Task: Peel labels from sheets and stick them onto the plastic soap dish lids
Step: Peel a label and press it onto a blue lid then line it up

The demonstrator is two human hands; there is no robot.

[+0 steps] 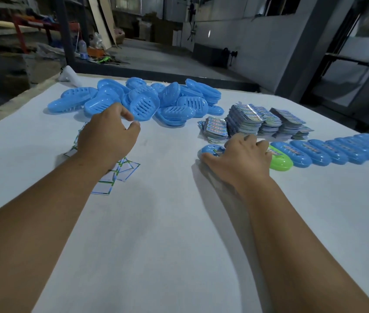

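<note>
No text, brand or number can be read. The label sheets (256,119) stacked on the surface (156,222) carry small colourful print, but it is too small and blurred to make out. The same is true for the labels on the row of blue lids (328,150) and the peeled backing sheets (120,172).

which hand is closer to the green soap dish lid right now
Right. The right hand rests on a blue lid directly beside the green lid, nearly touching it. The left hand hovers far across the table, near the blue pile.
</note>
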